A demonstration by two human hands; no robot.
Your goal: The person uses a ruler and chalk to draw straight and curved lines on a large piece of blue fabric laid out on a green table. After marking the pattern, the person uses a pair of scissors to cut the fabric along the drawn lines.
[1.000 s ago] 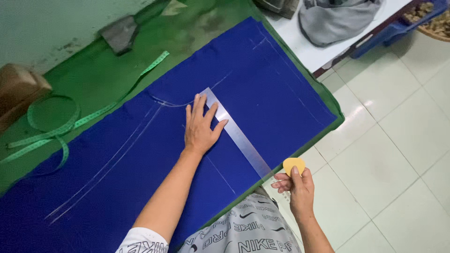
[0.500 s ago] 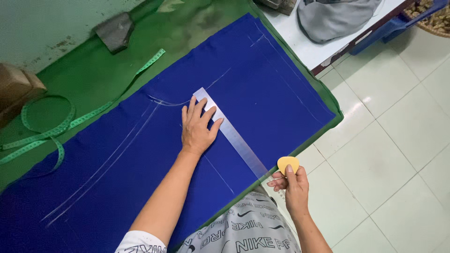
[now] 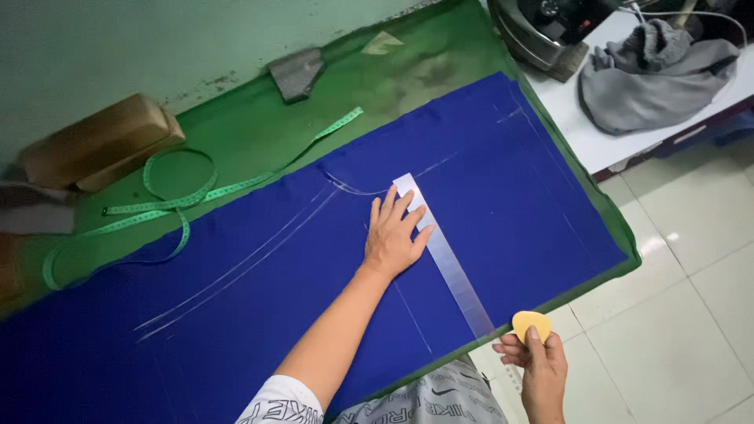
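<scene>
Blue cloth (image 3: 503, 188) with white chalk lines lies spread over a green-covered table (image 3: 251, 133). A long clear ruler (image 3: 455, 275) runs across the cloth toward its near edge. My left hand (image 3: 393, 235) lies flat, fingers spread, pressing the ruler's far end onto the cloth. My right hand (image 3: 534, 357) is just past the table's near edge, beside the ruler's near end, pinching a yellow piece of tailor's chalk (image 3: 530, 322) between thumb and fingers.
A green tape measure (image 3: 181, 196) curls on the table left of the cloth. A brown block (image 3: 98, 141) and a grey block (image 3: 297, 72) sit at the back. A grey garment (image 3: 652, 74) and an iron (image 3: 550, 31) rest on a white surface at right. Tiled floor (image 3: 691, 314) lies below.
The view has shifted slightly. My left hand stays flat on the ruler, and my right hand still holds the chalk near the table's edge, slightly lower in view.
</scene>
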